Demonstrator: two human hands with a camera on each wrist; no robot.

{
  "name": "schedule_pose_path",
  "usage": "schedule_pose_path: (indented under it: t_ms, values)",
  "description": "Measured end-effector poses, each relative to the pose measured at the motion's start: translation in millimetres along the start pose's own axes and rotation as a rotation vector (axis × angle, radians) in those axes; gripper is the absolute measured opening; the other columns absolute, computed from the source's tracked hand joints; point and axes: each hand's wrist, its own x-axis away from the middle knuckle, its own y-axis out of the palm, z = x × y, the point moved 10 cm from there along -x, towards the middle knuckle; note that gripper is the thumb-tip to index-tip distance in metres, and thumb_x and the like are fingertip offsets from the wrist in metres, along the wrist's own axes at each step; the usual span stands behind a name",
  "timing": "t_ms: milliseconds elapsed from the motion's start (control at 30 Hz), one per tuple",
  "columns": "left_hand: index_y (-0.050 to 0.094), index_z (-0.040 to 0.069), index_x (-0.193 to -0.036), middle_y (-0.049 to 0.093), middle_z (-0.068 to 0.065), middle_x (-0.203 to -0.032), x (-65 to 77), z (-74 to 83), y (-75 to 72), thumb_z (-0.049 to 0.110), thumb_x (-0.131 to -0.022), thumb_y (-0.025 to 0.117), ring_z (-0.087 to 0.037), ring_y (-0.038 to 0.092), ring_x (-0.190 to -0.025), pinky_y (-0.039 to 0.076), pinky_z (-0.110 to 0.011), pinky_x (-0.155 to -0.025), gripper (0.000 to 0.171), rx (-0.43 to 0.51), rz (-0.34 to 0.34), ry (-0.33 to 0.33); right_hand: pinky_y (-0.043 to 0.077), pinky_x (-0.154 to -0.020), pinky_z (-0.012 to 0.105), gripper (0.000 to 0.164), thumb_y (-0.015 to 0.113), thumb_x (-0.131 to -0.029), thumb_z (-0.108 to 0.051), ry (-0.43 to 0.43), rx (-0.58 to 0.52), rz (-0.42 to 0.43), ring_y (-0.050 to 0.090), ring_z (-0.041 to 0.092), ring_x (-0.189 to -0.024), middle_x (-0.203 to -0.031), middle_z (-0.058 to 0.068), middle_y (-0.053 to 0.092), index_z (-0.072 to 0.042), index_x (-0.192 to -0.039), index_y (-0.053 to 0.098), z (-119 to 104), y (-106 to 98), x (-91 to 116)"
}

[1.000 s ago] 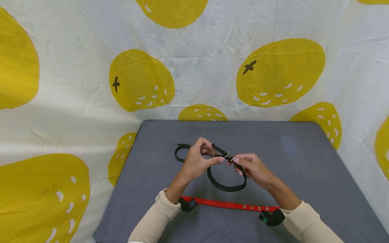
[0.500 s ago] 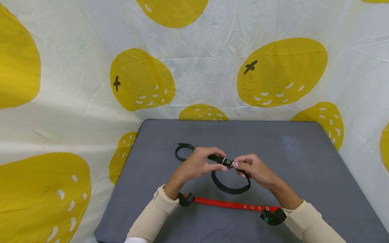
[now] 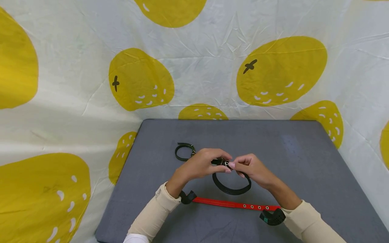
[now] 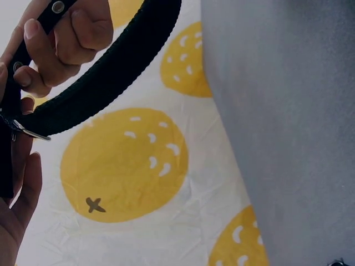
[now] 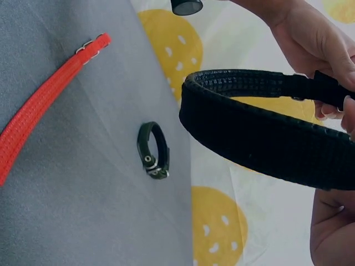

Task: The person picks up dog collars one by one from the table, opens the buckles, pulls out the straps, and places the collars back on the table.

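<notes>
A black collar (image 3: pixel 231 192) with a metal buckle and eyelets is held up over the table, bent into a loop. My left hand (image 3: pixel 199 164) pinches its strap end at the buckle (image 4: pixel 32 132), thumb below and fingers above. Across from it, my right hand (image 3: pixel 253 169) pinches the collar just right of the buckle, thumb and fingertips close to the left fingertips. The collar's wide padded band (image 5: pixel 249 136) hangs below both hands. In the left wrist view, the eyelet strap (image 4: pixel 21 58) runs through the right fingers. Fingers partly hide the buckle in the head view.
A red collar (image 3: pixel 217 202) with eyelets lies straight across the grey table (image 3: pixel 258 138), nearer me, its ends passing behind the wrist cameras. Behind my left hand sits a dark green collar (image 5: pixel 145 141) fastened into a ring. A fruit-patterned cloth (image 3: pixel 206 81) rises behind the table.
My left hand has moved down and right, its fingers now closer to the right hand. The strap end that stuck up has come down level, and the loop has shifted slightly right.
</notes>
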Motion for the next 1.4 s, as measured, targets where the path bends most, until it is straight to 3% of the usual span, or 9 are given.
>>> schedule_pose_path:
  t_ms: [233, 567, 767, 900, 1167, 1400]
  values:
    - [0.07, 0.012, -0.108, 0.071, 0.004, -0.1, 1.6, -1.9, -0.3, 0.02, -0.089, 0.078, -0.002, 0.061, -0.087, 0.049, -0.011, -0.08, 0.023, -0.006, 0.004, -0.023, 0.034, -0.055, 0.035, 0.031, 0.051, -0.103, -0.004, -0.004, 0.026, 0.024, 0.035, 0.021, -0.053, -0.057, 0.01, 0.04, -0.003, -0.074, 0.06, 1.2, -6.5, 2.4]
    - [0.069, 0.011, -0.112, 0.069, 0.003, -0.101, 4.9, -6.6, 1.3, 0.021, -0.091, 0.076, -0.004, 0.062, -0.089, 0.05, -0.013, -0.08, 0.025, -0.027, -0.029, -0.07, 0.035, -0.051, 0.035, 0.02, 0.056, -0.1, -0.001, -0.004, 0.081, 0.015, 0.043, 0.019, -0.054, -0.06, 0.011, 0.045, -0.005, -0.092, 0.073, -3.2, -11.9, 7.2]
    - [0.072, 0.012, -0.112, 0.067, 0.004, -0.1, 5.3, -5.6, 3.1, 0.019, -0.092, 0.075, -0.008, 0.06, -0.087, 0.048, -0.014, -0.078, 0.021, -0.048, -0.065, -0.063, 0.034, -0.046, 0.035, 0.018, 0.058, -0.098, 0.001, -0.03, 0.109, 0.002, 0.044, 0.018, -0.053, -0.061, 0.01, 0.045, -0.007, -0.09, 0.072, -9.6, -13.8, 9.9]
    - [0.071, 0.013, -0.105, 0.064, 0.005, -0.096, 6.3, -9.3, 3.5, 0.023, -0.09, 0.078, -0.007, 0.059, -0.086, 0.048, -0.014, -0.078, 0.019, -0.057, -0.067, -0.097, 0.035, -0.046, 0.034, 0.018, 0.059, -0.097, 0.002, -0.042, 0.121, -0.002, 0.044, 0.018, -0.052, -0.061, 0.009, 0.046, -0.007, -0.087, 0.071, -11.1, -15.6, 10.9]
    - [0.071, 0.014, -0.107, 0.064, 0.006, -0.096, 9.6, -13.0, 1.2, 0.024, -0.092, 0.075, -0.003, 0.056, -0.085, 0.053, -0.028, -0.075, 0.018, -0.104, -0.043, -0.123, 0.037, -0.044, 0.031, 0.018, 0.061, -0.095, 0.004, -0.068, 0.175, -0.004, 0.046, 0.017, -0.05, -0.062, 0.009, 0.051, -0.008, -0.089, 0.072, -17.1, -19.4, 12.7]
    - [0.07, 0.015, -0.105, 0.064, 0.007, -0.096, 11.4, -13.8, -2.2, 0.022, -0.092, 0.075, -0.003, 0.057, -0.087, 0.047, -0.016, -0.077, 0.016, -0.139, -0.012, -0.119, 0.039, -0.044, 0.03, 0.018, 0.061, -0.095, 0.005, -0.081, 0.197, -0.008, 0.049, 0.018, -0.051, -0.062, 0.009, 0.053, -0.008, -0.091, 0.073, -20.4, -22.4, 14.2]
